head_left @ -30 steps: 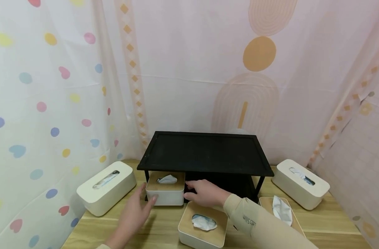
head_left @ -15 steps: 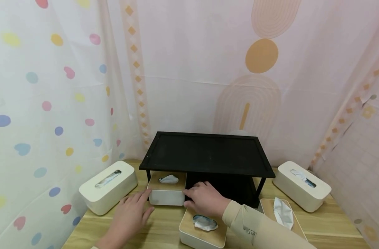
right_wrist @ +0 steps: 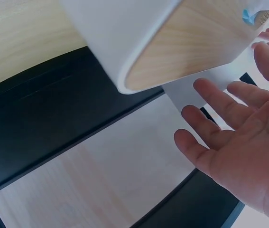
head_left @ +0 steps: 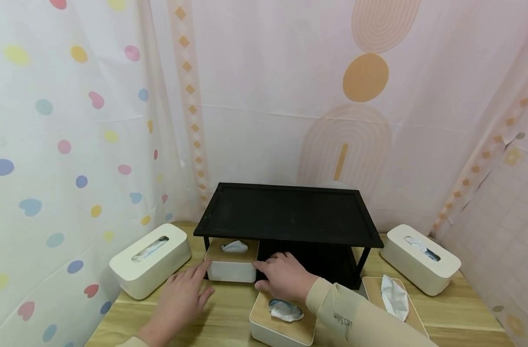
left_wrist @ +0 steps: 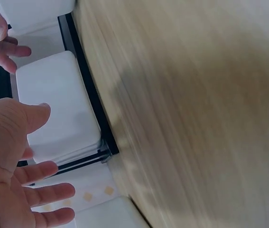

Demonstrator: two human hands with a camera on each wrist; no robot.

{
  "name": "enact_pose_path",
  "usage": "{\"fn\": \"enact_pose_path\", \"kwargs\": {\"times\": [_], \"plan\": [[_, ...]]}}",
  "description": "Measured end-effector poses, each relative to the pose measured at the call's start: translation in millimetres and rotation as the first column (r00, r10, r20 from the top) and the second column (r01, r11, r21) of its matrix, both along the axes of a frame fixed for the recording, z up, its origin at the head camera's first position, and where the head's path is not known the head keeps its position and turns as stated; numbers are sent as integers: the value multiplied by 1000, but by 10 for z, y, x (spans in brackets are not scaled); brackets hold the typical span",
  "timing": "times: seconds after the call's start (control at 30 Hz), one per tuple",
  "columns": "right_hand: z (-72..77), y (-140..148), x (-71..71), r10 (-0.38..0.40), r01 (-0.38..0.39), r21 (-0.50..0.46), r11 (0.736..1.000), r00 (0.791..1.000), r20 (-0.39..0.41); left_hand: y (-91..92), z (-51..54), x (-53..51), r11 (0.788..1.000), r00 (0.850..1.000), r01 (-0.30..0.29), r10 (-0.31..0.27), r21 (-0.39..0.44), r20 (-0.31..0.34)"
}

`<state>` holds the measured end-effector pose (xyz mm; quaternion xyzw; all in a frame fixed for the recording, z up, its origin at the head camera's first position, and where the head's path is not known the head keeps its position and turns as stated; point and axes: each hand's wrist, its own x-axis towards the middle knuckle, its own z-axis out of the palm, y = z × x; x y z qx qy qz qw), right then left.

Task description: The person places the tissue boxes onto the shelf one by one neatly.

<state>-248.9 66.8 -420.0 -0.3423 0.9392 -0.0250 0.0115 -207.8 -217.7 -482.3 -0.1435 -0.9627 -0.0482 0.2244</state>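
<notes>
A white tissue box with a wooden lid (head_left: 232, 272) sits under the left end of the black rack (head_left: 290, 212), a tissue showing at its slot. My left hand (head_left: 179, 299) is at its front left corner, fingers extended and thumb apart. My right hand (head_left: 285, 277) is at its right front corner, over the back of a second wood-lidded box (head_left: 283, 330). In the left wrist view the box's white side (left_wrist: 58, 104) lies beyond my spread left fingers. The right wrist view shows my right hand (right_wrist: 238, 137) with spread, slightly bent fingers.
A white long tissue box (head_left: 150, 260) stands left of the rack, another (head_left: 420, 258) to its right. A wood-lidded box (head_left: 398, 303) with a tissue sticking up lies at the right front, partly behind my right sleeve. Patterned curtains (head_left: 264, 96) hang behind the wooden table (head_left: 229, 323).
My left hand has moved from beside the box's front to its left front corner. The box sits slightly farther back under the rack, and my right hand has shifted slightly at its corner.
</notes>
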Motion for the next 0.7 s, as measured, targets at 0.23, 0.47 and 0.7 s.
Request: {"fn": "enact_pose_path", "kwargs": {"times": [0.23, 0.47, 0.7], "plan": [[-14, 8, -51, -5, 5, 8, 1000, 1000, -8, -44, 5, -78, 1000, 1000, 6, -6, 26, -9], [-18, 12, -99, -5, 4, -23, 1000, 1000, -30, -72, 22, -132, 1000, 999, 1, -2, 27, 35], [-50, 7, -155, -22, 23, -50, 998, 1000, 21, -83, 31, -171, 999, 998, 3, -5, 36, 63]]}}
